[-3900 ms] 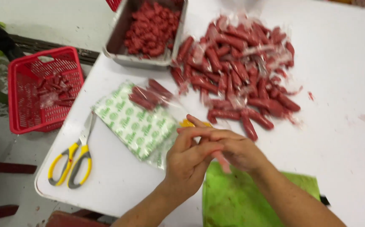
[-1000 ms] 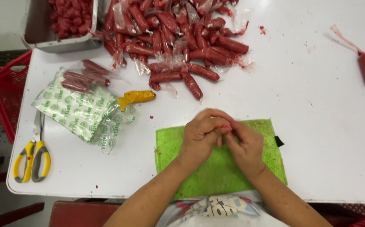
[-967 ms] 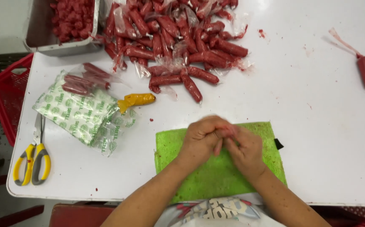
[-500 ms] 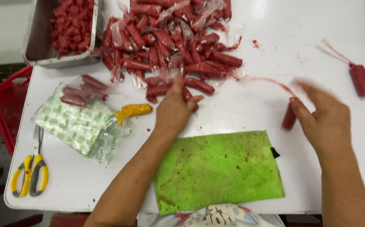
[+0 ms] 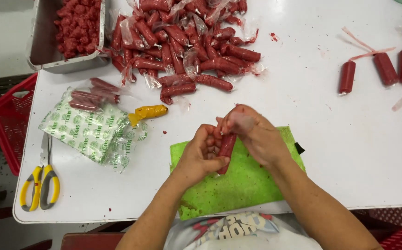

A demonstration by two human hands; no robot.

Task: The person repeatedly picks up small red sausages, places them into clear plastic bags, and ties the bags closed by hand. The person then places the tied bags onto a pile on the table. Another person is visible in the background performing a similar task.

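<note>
Sausage [image 5: 225, 149] near-upright, gripped by left hand [image 5: 203, 155] and right hand [image 5: 252, 134]; green mat [image 5: 252, 185], white table [image 5: 330, 139] beneath.

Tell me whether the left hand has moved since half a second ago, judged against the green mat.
Yes. The left hand has drawn back from the sausage pile to the green mat, where it now holds a sausage with the right hand.
</note>
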